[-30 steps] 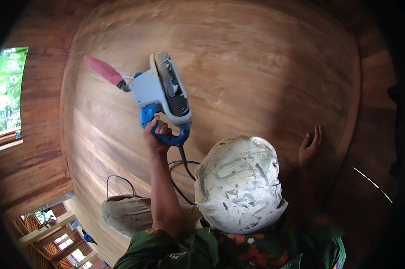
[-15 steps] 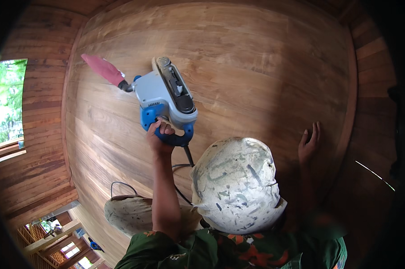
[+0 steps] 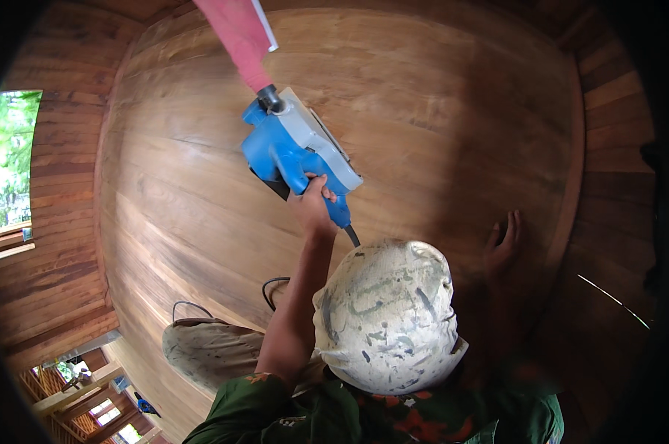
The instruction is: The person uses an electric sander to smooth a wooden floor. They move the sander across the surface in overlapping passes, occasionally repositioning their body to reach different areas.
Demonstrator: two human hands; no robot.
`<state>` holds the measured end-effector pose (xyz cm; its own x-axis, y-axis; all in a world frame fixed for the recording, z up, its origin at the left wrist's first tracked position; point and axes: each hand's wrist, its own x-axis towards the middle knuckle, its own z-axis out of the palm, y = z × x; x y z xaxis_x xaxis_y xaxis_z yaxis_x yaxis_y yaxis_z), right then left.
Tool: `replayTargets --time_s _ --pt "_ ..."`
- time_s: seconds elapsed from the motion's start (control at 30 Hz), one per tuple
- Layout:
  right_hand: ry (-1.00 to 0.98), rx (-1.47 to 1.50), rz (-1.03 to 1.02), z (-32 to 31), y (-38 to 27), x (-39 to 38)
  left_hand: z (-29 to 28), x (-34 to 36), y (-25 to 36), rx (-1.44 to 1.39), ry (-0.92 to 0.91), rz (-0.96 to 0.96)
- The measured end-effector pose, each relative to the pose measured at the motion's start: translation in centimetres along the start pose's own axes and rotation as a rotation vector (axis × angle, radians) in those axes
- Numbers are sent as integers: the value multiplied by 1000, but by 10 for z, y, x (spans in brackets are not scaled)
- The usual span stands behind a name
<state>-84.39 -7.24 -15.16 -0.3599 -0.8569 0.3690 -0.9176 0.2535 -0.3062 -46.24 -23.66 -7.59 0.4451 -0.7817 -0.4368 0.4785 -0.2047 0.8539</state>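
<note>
My left hand (image 3: 316,200) is wrapped round the rear handle of a blue and grey belt sander (image 3: 293,144). A red cloth dust bag (image 3: 234,37) sticks out from its far end on a black elbow. The sander leans on its side, its blue housing toward me and its belt side turned to the right, mostly hidden. Whether it touches the wooden floor (image 3: 393,96) I cannot tell. In shadow to the right, my right hand (image 3: 503,240) is open, its fingers stretched out and apart over the boards, holding nothing.
My bent knees in paint-stained trousers (image 3: 386,318) fill the lower middle. A black cord (image 3: 353,235) runs from the sander's handle toward them. Plank walls (image 3: 64,200) border the floor, with a bright window (image 3: 8,163) at left. A small blue object (image 3: 146,404) lies at lower left.
The sander has turned over in my left hand: its belt faced up before, and its blue housing shows now. Its dust bag has swung up and right. My left hand has moved right and slightly up.
</note>
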Motion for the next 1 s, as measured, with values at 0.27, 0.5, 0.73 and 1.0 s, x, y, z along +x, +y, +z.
replayTargets --time_s 0.27,0.5,0.73,1.0 --pt "16 68 23 5 -10 -7 -1 -6 4 13 -147 -46" --pt "-22 468 108 32 -113 21 -26 -14 -17 161 -150 44" --pt "-935 1306 18 52 -333 57 -80 -57 -51 530 -28 454" --pt "-1113 1123 358 92 -405 60 -137 -86 -88 986 -371 39"
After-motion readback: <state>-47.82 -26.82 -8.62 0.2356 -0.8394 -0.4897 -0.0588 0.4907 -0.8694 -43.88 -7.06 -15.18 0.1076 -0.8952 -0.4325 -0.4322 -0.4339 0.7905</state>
